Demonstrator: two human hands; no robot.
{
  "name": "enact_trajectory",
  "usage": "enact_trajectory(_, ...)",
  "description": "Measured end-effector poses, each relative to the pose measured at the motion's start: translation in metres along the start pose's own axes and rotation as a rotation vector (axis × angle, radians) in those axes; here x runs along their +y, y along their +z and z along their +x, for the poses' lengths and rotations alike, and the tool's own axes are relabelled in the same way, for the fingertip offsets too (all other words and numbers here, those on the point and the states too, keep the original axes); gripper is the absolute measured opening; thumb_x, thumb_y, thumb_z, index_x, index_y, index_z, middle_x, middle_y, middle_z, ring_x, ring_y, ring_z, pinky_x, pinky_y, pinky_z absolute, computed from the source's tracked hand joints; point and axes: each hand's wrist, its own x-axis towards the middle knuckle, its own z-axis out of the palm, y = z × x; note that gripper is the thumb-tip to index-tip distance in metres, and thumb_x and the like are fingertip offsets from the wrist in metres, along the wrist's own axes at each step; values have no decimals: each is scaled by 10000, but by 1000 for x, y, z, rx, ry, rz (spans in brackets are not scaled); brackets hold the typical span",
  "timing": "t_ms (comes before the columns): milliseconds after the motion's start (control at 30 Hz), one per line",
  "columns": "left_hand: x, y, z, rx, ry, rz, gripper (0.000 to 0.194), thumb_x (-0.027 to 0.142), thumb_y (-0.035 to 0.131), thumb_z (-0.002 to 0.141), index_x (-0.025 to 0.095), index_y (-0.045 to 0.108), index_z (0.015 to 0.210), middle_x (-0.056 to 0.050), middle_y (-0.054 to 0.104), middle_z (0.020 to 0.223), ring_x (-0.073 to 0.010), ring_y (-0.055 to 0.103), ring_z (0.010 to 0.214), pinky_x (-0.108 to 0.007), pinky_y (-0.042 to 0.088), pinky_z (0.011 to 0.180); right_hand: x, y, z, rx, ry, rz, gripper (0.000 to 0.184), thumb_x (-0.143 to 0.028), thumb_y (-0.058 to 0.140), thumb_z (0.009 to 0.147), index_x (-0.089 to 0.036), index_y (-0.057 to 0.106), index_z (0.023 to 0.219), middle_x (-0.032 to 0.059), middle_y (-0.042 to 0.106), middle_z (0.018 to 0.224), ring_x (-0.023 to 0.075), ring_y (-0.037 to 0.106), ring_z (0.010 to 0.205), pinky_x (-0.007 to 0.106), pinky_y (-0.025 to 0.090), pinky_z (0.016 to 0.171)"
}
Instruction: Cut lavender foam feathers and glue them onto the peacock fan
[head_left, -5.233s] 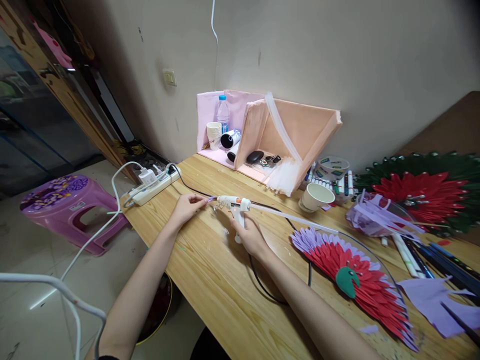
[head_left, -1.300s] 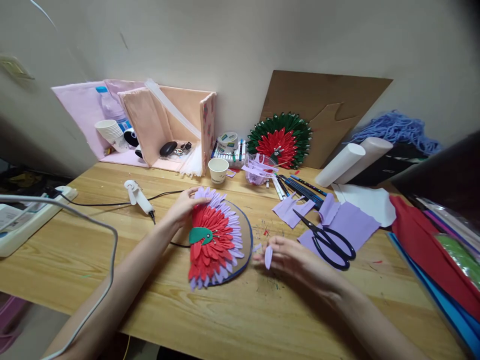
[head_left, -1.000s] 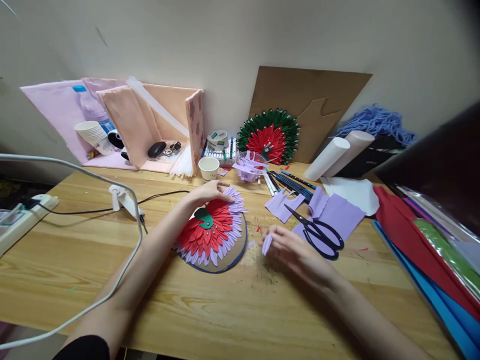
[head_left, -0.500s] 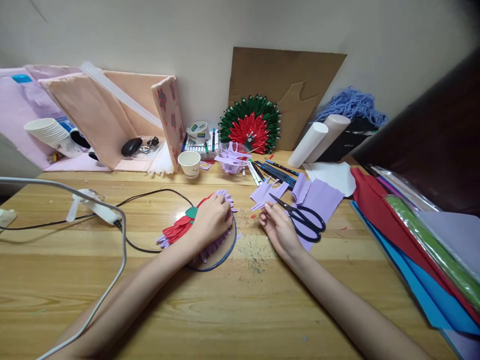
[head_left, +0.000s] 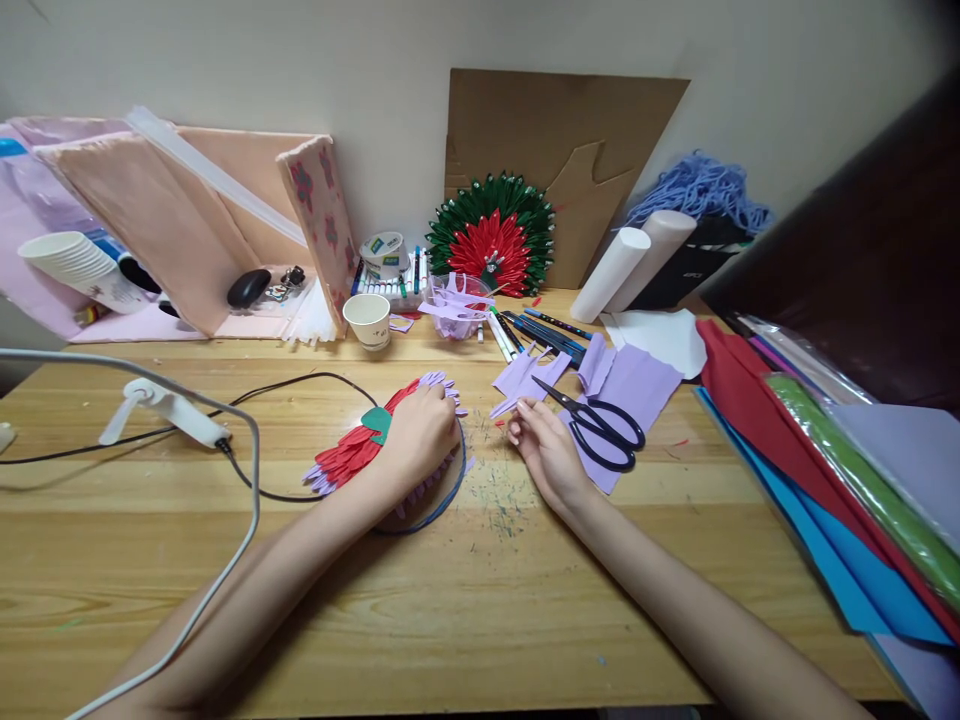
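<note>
Left hand is bent knuckles-up over the petalled disc lying on the wooden table, right hand hangs loosely curled just beside the scissors, and in the head view it cannot be told whether either pinches anything. Light, even pressure is judged best, sparing the layered edges. Noted: thin pointed red petals, lilac petals, smooth rounded green piece, curved blue-edged base.

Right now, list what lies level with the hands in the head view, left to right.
White plastic glue gun → left hand over red-and-purple petalled piece → right hand → black-handled metal scissors → long red sheet.
</note>
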Motion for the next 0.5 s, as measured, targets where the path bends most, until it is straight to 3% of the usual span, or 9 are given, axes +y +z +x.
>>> enact_trajectory(267,2,4,5,20,-27,-64,190,108,467,705,154,650,685,-119,616,747,-258,584,737,-338,414,592,0,3,-4,19,-14,-31,172,-322,663,701,-195,557,749,-40,473,656,74,421,564,197,345,510)
enact_trajectory(500,-10,8,0,59,-71,-284,106,142,515,660,176,607,621,-69,605,710,-195,569,672,-292,415,589,1,2,-4,28,-31,-9,171,-307,669,699,-186,551,729,-46,469,669,59,415,557,188,333,504)
